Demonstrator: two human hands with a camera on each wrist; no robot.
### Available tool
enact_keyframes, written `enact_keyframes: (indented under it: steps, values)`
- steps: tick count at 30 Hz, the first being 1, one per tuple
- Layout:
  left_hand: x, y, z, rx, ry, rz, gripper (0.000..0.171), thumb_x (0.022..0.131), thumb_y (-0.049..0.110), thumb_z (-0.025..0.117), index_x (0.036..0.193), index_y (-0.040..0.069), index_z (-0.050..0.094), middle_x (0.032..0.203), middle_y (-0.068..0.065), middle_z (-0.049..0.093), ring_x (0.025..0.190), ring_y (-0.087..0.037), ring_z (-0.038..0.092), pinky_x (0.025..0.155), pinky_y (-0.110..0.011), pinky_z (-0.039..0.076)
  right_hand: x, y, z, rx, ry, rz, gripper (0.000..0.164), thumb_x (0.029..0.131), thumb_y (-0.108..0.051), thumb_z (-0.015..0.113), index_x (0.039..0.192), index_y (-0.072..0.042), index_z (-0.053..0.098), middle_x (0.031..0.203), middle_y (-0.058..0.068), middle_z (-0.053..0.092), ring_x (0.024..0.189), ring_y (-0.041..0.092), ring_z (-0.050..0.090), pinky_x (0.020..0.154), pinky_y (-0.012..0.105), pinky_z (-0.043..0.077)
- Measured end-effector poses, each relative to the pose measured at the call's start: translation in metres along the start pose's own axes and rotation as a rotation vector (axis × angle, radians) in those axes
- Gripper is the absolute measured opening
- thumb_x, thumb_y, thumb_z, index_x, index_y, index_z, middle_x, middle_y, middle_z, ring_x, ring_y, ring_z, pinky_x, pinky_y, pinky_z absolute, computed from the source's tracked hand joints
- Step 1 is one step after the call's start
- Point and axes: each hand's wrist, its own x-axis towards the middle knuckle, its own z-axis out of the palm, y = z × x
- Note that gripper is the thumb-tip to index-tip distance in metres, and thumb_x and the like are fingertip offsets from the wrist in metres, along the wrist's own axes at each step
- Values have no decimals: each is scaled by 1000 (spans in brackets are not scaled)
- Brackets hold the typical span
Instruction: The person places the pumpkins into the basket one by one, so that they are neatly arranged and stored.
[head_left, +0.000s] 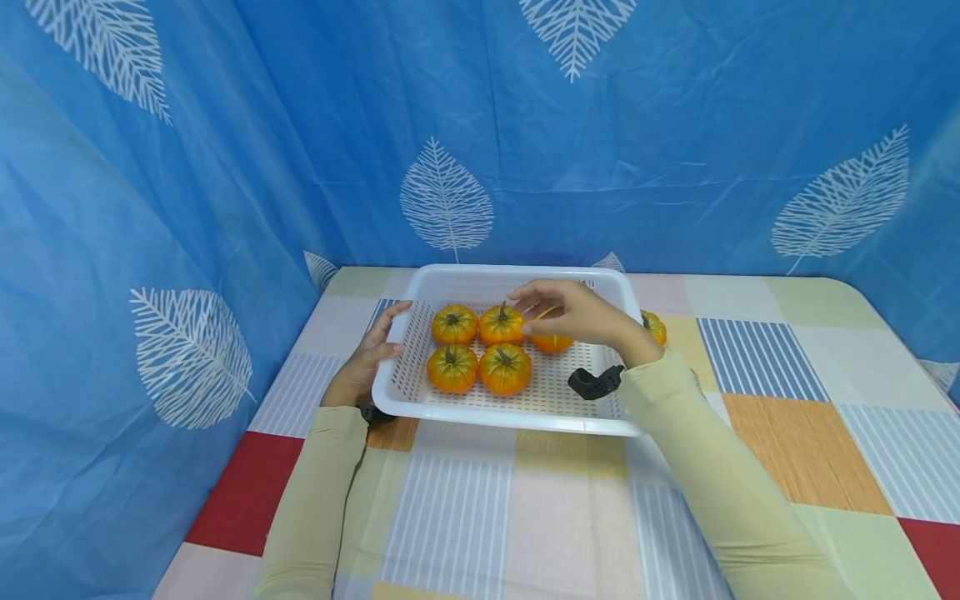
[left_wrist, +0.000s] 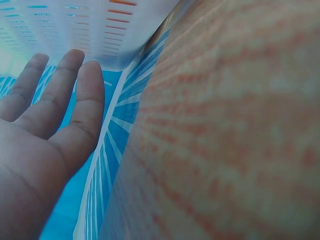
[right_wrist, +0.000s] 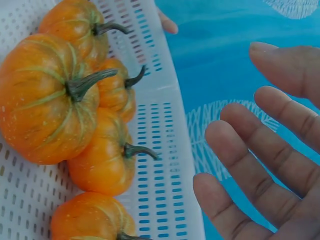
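Observation:
Several small orange pumpkins (head_left: 505,370) with dark stems sit in two rows inside a white perforated plastic basket (head_left: 510,423). My right hand (head_left: 566,312) is over the basket, in front of the back-row pumpkin furthest right, which it partly hides. In the right wrist view the fingers (right_wrist: 270,165) are spread and hold nothing, apart from the pumpkins (right_wrist: 50,100). My left hand (head_left: 371,354) is at the basket's left side, thumb and fingertips by the rim. The left wrist view shows its fingers (left_wrist: 90,95) extended towards the basket wall (left_wrist: 95,35); firm contact is unclear.
Another pumpkin (head_left: 654,327) lies on the table just right of the basket, partly hidden by it and my right arm. A patchwork-patterned cloth (head_left: 570,517) covers the table. Blue curtains (head_left: 675,150) with white leaf prints hang behind and at the sides.

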Motion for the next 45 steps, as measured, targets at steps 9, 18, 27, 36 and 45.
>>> enact_keyframes:
  steps: [9, 18, 27, 36, 45]
  values:
    - [0, 1, 0, 9, -2, 6, 68, 91, 19, 55, 153, 42, 37, 175, -25, 11, 144, -48, 33, 105, -60, 51, -15, -16, -7, -18, 59, -40, 43, 99, -2, 75, 141, 5, 65, 138, 22, 69, 121, 41, 67, 107, 52, 53]
    - [1, 0, 0, 5, 4, -1, 68, 90, 18, 53, 152, 43, 38, 175, -25, 10, 145, -49, 32, 106, -65, 48, -36, -32, -17, -54, 136, -73, 42, 97, 2, 77, 138, 4, 68, 134, 19, 71, 116, 40, 68, 102, 34, 55]
    - [1, 1, -1, -18, -17, 9, 69, 91, 18, 56, 153, 43, 38, 176, -25, 8, 146, -48, 29, 108, -68, 45, -56, -34, -26, -51, 188, -71, 43, 98, 0, 76, 140, 3, 67, 134, 20, 70, 115, 31, 67, 101, 22, 52]
    - [1, 1, 0, -13, -16, 6, 68, 91, 18, 54, 152, 44, 38, 176, -24, 8, 147, -47, 30, 107, -63, 48, -77, -24, -37, 14, 265, -89, 44, 97, 5, 74, 139, 8, 64, 130, 13, 71, 113, 13, 68, 97, 18, 53]
    - [2, 1, 0, -11, 3, -14, 68, 90, 19, 55, 151, 43, 38, 176, -23, 9, 145, -47, 31, 108, -70, 44, -103, -7, -49, 125, 410, -52, 38, 99, 6, 70, 135, -6, 71, 124, -7, 75, 111, 12, 71, 92, 18, 56]
